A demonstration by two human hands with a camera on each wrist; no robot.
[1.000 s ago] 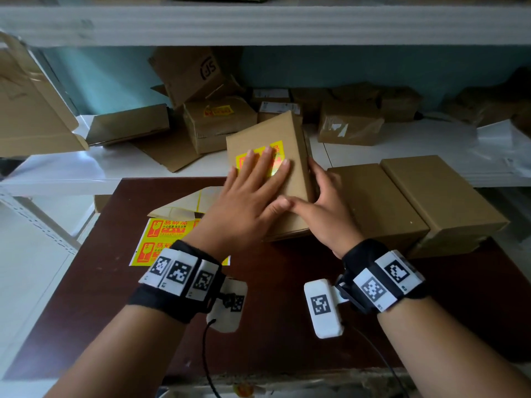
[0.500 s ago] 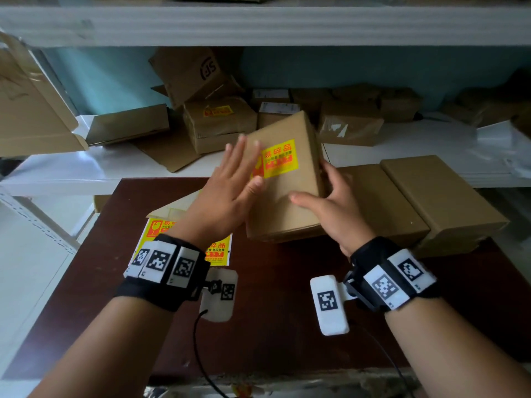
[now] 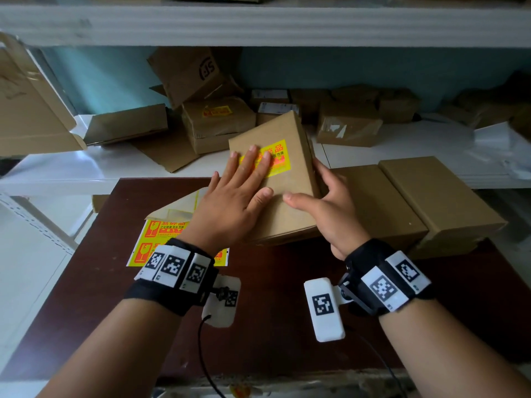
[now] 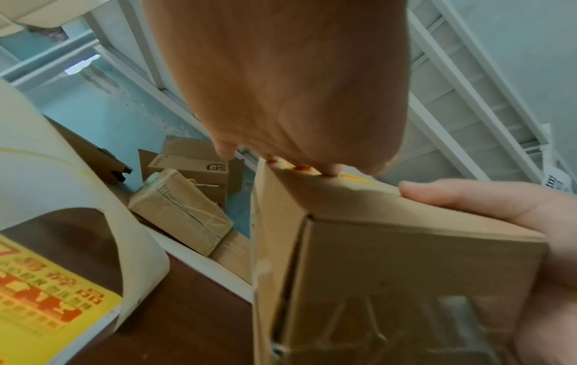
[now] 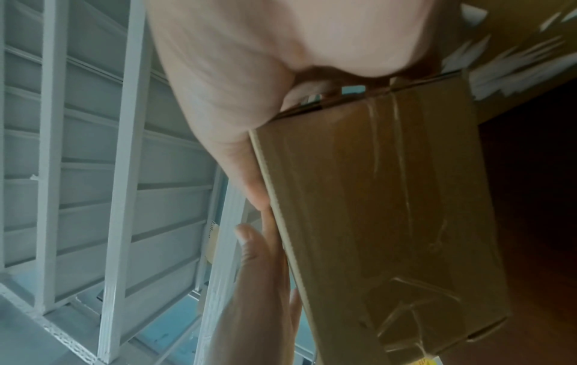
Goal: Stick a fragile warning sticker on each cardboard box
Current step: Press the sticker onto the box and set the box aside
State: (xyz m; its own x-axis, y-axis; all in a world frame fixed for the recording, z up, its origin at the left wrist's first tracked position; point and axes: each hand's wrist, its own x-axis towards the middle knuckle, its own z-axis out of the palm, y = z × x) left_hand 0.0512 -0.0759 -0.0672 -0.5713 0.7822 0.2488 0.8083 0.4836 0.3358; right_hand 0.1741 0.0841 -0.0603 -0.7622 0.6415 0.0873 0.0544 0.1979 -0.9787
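1. Two hands work one cardboard box (image 3: 283,202) above the dark brown counter (image 3: 273,326); both wrists wear black bands with printed markers.
2. Left hand (image 3: 230,205) lies flat on the box's top face, its grip spread, straight fingertips (image 3: 253,149) pressing on the yellow fragile sticker (image 3: 277,159) stuck there.
3. Right hand (image 3: 327,208) holds the box at its right side: thumb on the top face, fingers curled around the far edge. The box is tilted, its far end raised.
4. Left of the box, on the counter, lies a sheet of yellow stickers (image 3: 149,242), partly under the left wrist, with a curled white backing sheet (image 3: 175,208) just behind it.
5. Right of the held box, two plain cardboard boxes (image 3: 425,196) sit side by side, touching.
6. Farther back, a white shelf (image 3: 402,156) carries a jumble of cartons (image 3: 218,124); one of them bears a yellow sticker.
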